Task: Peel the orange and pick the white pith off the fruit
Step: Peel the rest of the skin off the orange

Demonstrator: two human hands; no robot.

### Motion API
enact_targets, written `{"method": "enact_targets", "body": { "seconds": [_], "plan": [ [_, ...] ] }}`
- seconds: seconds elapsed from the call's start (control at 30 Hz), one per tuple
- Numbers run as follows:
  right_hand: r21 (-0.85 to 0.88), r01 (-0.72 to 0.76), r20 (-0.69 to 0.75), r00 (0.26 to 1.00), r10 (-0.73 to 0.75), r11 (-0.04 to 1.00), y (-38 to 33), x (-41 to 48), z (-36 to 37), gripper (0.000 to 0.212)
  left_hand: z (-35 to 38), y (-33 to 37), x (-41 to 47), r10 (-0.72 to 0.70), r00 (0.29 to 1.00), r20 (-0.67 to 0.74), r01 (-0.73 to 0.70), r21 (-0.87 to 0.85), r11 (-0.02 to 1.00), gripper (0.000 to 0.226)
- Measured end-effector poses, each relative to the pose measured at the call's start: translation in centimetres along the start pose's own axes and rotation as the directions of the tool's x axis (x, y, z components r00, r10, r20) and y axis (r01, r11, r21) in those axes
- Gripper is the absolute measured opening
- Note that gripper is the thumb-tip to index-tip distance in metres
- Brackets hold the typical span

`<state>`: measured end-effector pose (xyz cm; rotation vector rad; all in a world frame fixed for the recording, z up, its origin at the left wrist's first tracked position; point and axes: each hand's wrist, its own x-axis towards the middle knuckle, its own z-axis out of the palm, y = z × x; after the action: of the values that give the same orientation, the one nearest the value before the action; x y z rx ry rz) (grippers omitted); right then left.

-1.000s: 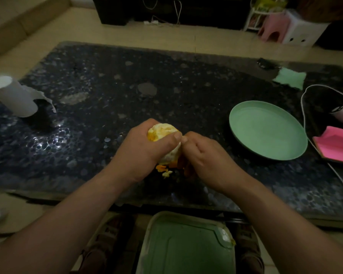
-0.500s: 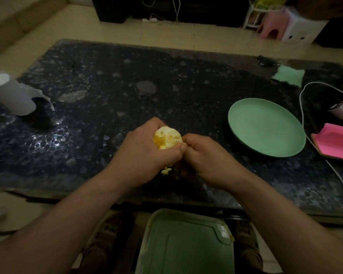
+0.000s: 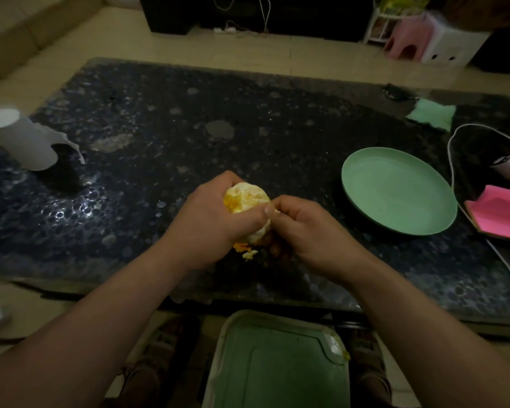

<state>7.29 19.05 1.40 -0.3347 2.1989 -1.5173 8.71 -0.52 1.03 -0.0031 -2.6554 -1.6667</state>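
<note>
I have the orange (image 3: 245,197) cupped in my left hand (image 3: 215,219), fingers and thumb wrapped round it, over the near part of the worktop (image 3: 189,128); the top that shows past my thumb is bare of rind and pale with pith. My right hand (image 3: 309,228) is butted against the left, fingers curled in on the fruit's side and pinching there, though whether rind or pith lies between the tips I cannot tell. To do this well, I judge I should grip lightly with the left so no segment bursts, draw each strip along the fruit rather than straight out, and turn the orange toward the right hand as patches clear. Peel scraps (image 3: 245,250) show just under both hands; the green plate (image 3: 395,189) sits well off beyond my right hand, a fair place for the cleaned fruit
</note>
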Motion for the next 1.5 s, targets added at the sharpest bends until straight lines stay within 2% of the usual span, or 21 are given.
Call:
{"method": "enact_targets", "body": {
  "seconds": [0.13, 0.23, 0.3, 0.37, 0.43, 0.5, 0.57, 0.6, 0.63, 0.7, 0.77, 0.87, 0.97, 1.03, 1.1, 1.13, 1.23, 1.4, 1.5],
  "plan": [
    [-0.020, -0.002, 0.040, 0.999, 0.003, 1.000, 0.1, 0.1, -0.2, 0.025, -0.1, -0.1, 0.1, -0.025, 0.999, 0.020, 0.026, -0.031, 0.999, 0.054],
    [-0.056, 0.009, 0.012, 1.000, -0.008, 0.998, 0.1, 0.1, -0.2, 0.026, 0.0, -0.1, 0.0, -0.030, 0.999, 0.025, 0.031, -0.043, 0.999, 0.053],
    [-0.033, 0.035, -0.011, 0.999, -0.035, 0.999, 0.2, 0.2, -0.3, 0.024, -0.1, -0.2, 0.2, -0.044, 0.999, 0.021, 0.046, -0.104, 0.994, 0.054],
    [0.031, 0.052, -0.006, 0.999, -0.052, 0.998, 0.3, 0.3, -0.6, 0.023, -0.2, -0.1, 0.3, -0.091, 0.995, 0.051, 0.101, -0.248, 0.964, 0.053],
    [0.154, 0.044, 0.015, 0.999, -0.047, 0.987, 0.6, 0.6, -0.8, 0.024, -0.3, 0.0, 0.4, -0.153, 0.981, 0.119, 0.192, -0.477, 0.858, 0.046],
    [0.360, -0.012, 0.020, 1.000, 0.005, 0.933, 1.0, 0.8, -0.9, 0.024, -0.6, 0.5, 0.5, -0.223, 0.956, 0.188, 0.291, -0.673, 0.680, 0.043],
    [0.454, -0.052, 0.014, 0.999, 0.051, 0.889, 1.6, 1.2, -1.0, 0.025, -0.9, 0.7, 0.8, -0.267, 0.941, 0.208, 0.332, -0.724, 0.604, 0.048],
    [0.399, -0.054, -0.005, 0.998, 0.061, 0.915, 1.8, 1.4, -1.0, 0.025, -1.0, 0.6, 0.9, -0.279, 0.939, 0.202, 0.336, -0.716, 0.611, 0.047],
    [0.264, -0.047, -0.041, 0.997, 0.060, 0.963, 2.1, 1.5, -0.8, 0.026, -0.9, 0.5, 0.9, -0.287, 0.939, 0.191, 0.336, -0.699, 0.632, 0.046],
    [-0.101, -0.039, -0.136, 0.990, 0.025, 0.994, 2.6, 1.8, -0.5, 0.025, -0.4, 0.1, 0.9, -0.301, 0.937, 0.177, 0.339, -0.664, 0.666, 0.049],
    [-0.347, -0.028, -0.172, 0.985, -0.034, 0.937, 3.0, 2.0, -0.3, 0.026, 0.2, -0.3, 0.9, -0.306, 0.934, 0.183, 0.349, -0.642, 0.683, 0.054],
    [-0.536, -0.012, -0.152, 0.985, -0.082, 0.844, 3.2, 2.1, -0.2, 0.032, 0.4, -0.7, 1.0, -0.322, 0.929, 0.183, 0.362, -0.627, 0.690, 0.054],
    [-0.503, -0.011, -0.173, 0.981, -0.088, 0.864, 3.0, 1.9, -0.5, 0.033, 0.6, -1.0, 1.3, -0.375, 0.913, 0.160, 0.389, -0.618, 0.683, 0.036],
    [-0.330, -0.003, -0.168, 0.984, -0.055, 0.944, 2.4, 1.6, -0.7, 0.030, 0.6, -1.0, 1.4, -0.383, 0.911, 0.150, 0.394, -0.586, 0.708, 0.033],
    [-0.085, -0.007, -0.105, 0.994, -0.002, 0.996, 1.5, 1.1, -0.5, 0.026, 0.8, -0.8, 1.4, -0.355, 0.922, 0.155, 0.378, -0.565, 0.733, 0.042],
    [-0.031, -0.006, -0.080, 0.997, 0.004, 0.999, 1.2, 0.9, -0.4, 0.023, 0.8, -0.7, 1.3, -0.334, 0.930, 0.150, 0.359, -0.551, 0.753, 0.051],
    [-0.048, 0.043, -0.091, 0.995, -0.047, 0.998, 1.1, 0.7, 0.2, 0.017, 1.0, -0.4, 1.2, -0.284, 0.954, 0.096, 0.297, -0.445, 0.845, 0.065],
    [-0.170, 0.090, -0.123, 0.986, -0.112, 0.981, 1.2, -0.1, 0.6, 0.013, 1.1, -0.1, 0.8, -0.273, 0.957, 0.101, 0.291, -0.365, 0.885, 0.048],
    [-0.223, 0.093, -0.158, 0.979, -0.130, 0.970, 0.9, -0.3, 1.0, 0.009, 1.4, -0.1, 0.5, -0.228, 0.973, 0.045, 0.231, -0.274, 0.933, 0.033]
  ]
}}
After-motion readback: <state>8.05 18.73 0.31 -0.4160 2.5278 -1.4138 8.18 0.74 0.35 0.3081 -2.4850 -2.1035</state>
